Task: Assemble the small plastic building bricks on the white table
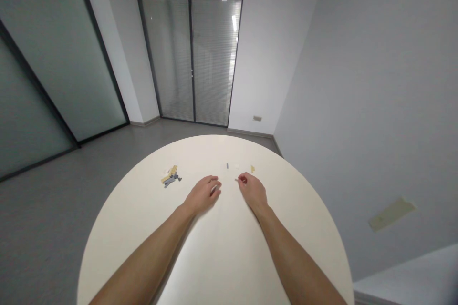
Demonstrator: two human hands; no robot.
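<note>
My right hand point(253, 189) is closed in a pinch at the middle right of the white table point(222, 257). A small pale piece point(236, 180) sticks out from its fingertips; its kind is too small to make out. My left hand point(205, 194) rests to the left with its fingers apart and nothing between them. Beyond the hands lie a small grey piece point(227, 166), a faint white piece point(236, 166) and a small yellow piece point(252, 169), which look like toy building bricks. The yellow one is nearest my right hand.
A loose pile of tan, grey and white pieces point(171, 177) lies on the left part of the table. The table's rounded far edge faces a glass door with blinds point(211, 57). A grey-white wall point(375, 81) stands close on the right, frosted glass panels point(71, 66) on the left.
</note>
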